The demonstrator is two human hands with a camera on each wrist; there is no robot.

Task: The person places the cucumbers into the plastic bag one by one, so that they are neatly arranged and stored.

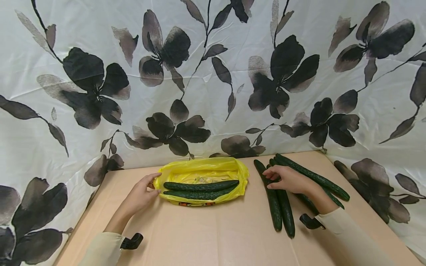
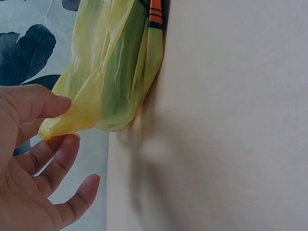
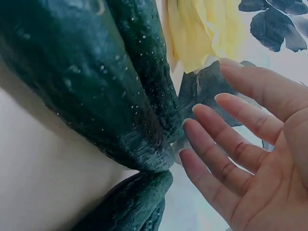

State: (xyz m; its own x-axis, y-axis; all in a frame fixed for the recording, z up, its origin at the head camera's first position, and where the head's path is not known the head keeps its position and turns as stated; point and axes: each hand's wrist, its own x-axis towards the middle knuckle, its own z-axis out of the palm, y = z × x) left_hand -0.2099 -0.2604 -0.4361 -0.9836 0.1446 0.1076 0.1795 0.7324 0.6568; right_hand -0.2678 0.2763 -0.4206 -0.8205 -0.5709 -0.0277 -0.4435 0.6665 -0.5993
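A yellow plastic bag (image 1: 199,167) lies with its mouth spread, two dark green cucumbers (image 1: 201,186) side by side inside it. My left hand (image 1: 139,197) pinches the bag's left end; the left wrist view shows the thumb and fingers (image 2: 64,153) on a gathered corner of the thin plastic (image 2: 79,113). Over a group of loose cucumbers (image 1: 274,212) on the right is my right hand (image 1: 287,180). Its fingers (image 3: 207,156) are spread near the cucumber ends (image 3: 149,149) in the right wrist view and hold nothing. The hand and forearm hide parts of several cucumbers.
The tabletop (image 1: 186,236) is pale peach. A white curtain (image 1: 226,111) with dark printed flowers hangs behind it and along both sides. More cucumbers (image 1: 316,178) lie slanted toward the table's right edge. Each wrist wears a black device (image 1: 132,241).
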